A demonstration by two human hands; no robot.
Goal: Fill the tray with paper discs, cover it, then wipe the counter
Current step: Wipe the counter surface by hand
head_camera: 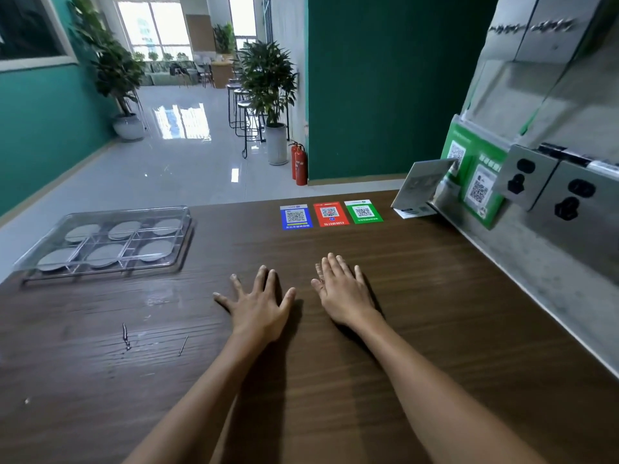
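Two hands, the left hand (258,308) and right hand (343,293), are laid flat with fingers spread at centre frame on the counter (418,329). Six paper discs (104,254) are seen in one lidded tray (104,242) at left; three QR cards (330,214) are set above.

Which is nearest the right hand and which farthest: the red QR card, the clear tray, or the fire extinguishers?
From the right hand, flat on the counter:
1. Red QR card, just ahead on the counter.
2. Clear tray, far left, covered, discs inside.
3. Fire extinguishers, on the floor beyond the counter's edge.
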